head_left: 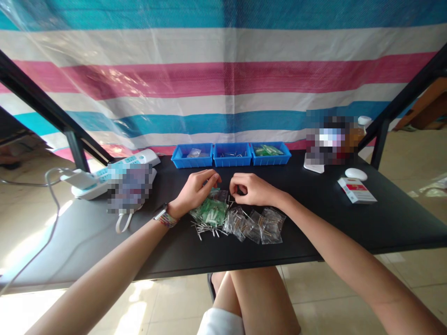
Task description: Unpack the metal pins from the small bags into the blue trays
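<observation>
My left hand [198,188] is closed, its fingers curled and thumb pressed near the index finger; whatever it grips is hidden. Facing it, my right hand [255,189] holds thumb and fingertips together in a pinch, and I cannot make out what is between them. Below the left hand lies a heap of green-tinted small packets [213,212]. Thin silvery metal pins [213,230] are scattered along its front edge. To the right, just under my right hand, are several clear plastic bags [264,226] with small metal pieces inside.
Three joined blue bins [232,161] stand at the back, holding a clear bag, metal pins and green packets. A power strip [115,172] with a plugged-in charger is at left. A small white-and-red box [356,190] and a white mouse-like object [355,174] lie at right on the black table [321,223].
</observation>
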Demonstrator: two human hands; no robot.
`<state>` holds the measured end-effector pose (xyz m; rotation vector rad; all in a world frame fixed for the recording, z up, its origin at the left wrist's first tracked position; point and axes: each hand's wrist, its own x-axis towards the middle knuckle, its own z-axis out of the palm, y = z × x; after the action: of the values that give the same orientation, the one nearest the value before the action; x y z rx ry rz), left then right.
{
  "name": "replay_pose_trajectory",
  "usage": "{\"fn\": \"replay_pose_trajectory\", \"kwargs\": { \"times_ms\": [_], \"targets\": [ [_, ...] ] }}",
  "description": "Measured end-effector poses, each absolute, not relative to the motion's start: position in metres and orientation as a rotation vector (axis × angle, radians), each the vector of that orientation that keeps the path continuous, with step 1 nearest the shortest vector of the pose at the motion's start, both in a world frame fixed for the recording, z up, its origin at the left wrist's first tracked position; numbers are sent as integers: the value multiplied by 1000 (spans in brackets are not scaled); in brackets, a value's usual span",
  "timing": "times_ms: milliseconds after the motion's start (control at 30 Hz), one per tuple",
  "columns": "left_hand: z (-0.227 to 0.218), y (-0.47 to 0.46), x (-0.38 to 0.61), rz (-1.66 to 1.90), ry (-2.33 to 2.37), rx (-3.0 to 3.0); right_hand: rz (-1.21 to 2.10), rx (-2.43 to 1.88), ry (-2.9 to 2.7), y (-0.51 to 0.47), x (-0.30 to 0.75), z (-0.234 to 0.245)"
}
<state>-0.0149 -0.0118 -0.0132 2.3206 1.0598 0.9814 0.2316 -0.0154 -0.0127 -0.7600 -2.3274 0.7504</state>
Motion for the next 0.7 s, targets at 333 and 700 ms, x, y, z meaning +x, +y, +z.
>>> {"fn": "replay_pose_trajectory", "kwargs": {
  "times_ms": [333, 700],
  "targets": [
    [-9, -14, -12, 955, 925, 2380, 1293, -840, -1569, -11, 218, -25],
    [-18, -9, -13, 1117, 967, 2360, 1321, -828, -1404, -9, 215, -27]
  ]
}}
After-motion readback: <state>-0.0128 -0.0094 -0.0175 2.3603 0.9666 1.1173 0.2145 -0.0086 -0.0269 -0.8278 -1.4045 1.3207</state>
